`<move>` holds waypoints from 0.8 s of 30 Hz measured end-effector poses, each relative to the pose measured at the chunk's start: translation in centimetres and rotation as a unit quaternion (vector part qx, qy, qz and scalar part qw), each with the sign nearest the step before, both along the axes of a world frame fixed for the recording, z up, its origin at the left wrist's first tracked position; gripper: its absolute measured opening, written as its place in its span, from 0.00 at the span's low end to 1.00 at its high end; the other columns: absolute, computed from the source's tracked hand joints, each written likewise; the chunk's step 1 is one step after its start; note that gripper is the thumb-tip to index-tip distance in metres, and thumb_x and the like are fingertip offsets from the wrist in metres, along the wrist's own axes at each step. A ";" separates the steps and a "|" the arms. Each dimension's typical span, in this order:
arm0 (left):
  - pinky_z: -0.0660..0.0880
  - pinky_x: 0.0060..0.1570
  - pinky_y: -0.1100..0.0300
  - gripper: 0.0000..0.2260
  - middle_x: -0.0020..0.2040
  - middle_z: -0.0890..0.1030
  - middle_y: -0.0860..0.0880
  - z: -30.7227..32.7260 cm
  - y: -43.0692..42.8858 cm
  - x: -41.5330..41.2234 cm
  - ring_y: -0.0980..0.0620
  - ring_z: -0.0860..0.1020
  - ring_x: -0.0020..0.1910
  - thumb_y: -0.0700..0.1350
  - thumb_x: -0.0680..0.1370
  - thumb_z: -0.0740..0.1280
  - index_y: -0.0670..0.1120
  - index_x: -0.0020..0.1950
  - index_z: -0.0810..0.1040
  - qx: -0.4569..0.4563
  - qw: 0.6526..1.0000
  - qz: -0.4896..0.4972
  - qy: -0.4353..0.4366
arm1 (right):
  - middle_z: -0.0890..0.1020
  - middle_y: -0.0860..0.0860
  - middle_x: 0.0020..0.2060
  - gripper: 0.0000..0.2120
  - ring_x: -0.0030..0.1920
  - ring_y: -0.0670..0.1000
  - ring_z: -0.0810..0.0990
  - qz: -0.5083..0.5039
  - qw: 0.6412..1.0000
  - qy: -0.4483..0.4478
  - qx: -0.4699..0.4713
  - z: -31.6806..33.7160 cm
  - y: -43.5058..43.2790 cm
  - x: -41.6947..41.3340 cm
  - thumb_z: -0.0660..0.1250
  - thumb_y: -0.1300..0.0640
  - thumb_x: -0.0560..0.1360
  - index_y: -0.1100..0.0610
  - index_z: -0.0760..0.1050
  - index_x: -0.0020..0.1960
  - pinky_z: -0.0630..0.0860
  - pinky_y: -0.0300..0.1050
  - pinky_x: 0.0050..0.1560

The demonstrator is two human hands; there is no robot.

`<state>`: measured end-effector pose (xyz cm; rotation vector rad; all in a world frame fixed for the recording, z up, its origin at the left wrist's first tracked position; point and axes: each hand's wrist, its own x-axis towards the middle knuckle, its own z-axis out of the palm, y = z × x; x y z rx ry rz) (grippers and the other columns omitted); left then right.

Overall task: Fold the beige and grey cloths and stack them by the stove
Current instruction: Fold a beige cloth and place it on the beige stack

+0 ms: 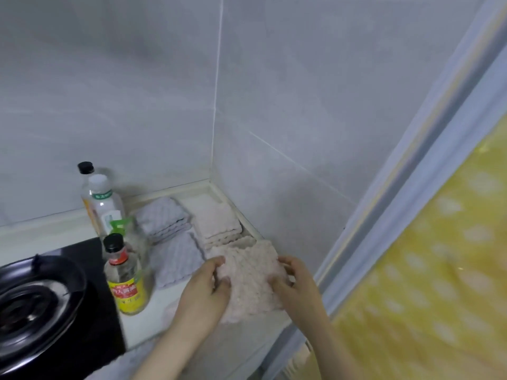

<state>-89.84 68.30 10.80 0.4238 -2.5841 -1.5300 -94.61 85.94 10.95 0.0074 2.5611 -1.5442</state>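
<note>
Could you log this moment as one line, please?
hands: left hand, right hand grip beige cloth | stacked: grey stack, beige stack side by side

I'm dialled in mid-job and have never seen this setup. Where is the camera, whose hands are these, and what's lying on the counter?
There is no machine here: a person works with bare hands. The single picture comes from a camera worn on their head, looking down at a kitchen counter corner. The left hand and right hand each grip an edge of a beige cloth over the counter. Behind it, near the tiled wall, lie a folded beige stack and a folded grey stack, with another grey cloth in front of the grey one. Left of the cloths stand bottles, nearest a yellow-labelled bottle, then the black stove.
</note>
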 end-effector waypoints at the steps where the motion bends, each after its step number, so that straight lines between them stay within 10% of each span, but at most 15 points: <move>1: 0.67 0.42 0.63 0.17 0.49 0.75 0.55 -0.3 0.1 -1.0 0.52 0.77 0.41 0.42 0.78 0.63 0.50 0.67 0.70 -0.002 1.000 0.005 -0.007 | 0.73 0.37 0.53 0.16 0.57 0.48 0.75 0.006 1.000 -0.007 -0.004 -0.3 0.1 -1.1 0.65 0.56 0.77 0.46 0.69 0.63 0.73 0.42 0.53; 16: 0.68 0.41 0.58 0.18 0.57 0.75 0.51 -8.5 -2.7 -2.5 0.45 0.79 0.46 0.42 0.78 0.62 0.49 0.69 0.70 0.001 0.973 0.195 -0.124 | 0.75 0.38 0.46 0.17 0.41 0.28 0.75 0.178 0.977 -0.113 -0.024 -9.4 -5.7 -8.8 0.69 0.61 0.76 0.45 0.70 0.59 0.71 0.25 0.41; 24: 0.68 0.34 0.63 0.21 0.59 0.79 0.48 -11.7 -3.1 0.8 0.52 0.77 0.41 0.38 0.77 0.61 0.52 0.69 0.69 0.002 0.962 0.222 -0.159 | 0.78 0.44 0.57 0.23 0.55 0.44 0.79 0.202 0.970 -0.136 -0.001 -13.4 -6.5 -5.6 0.70 0.58 0.72 0.43 0.70 0.64 0.79 0.47 0.56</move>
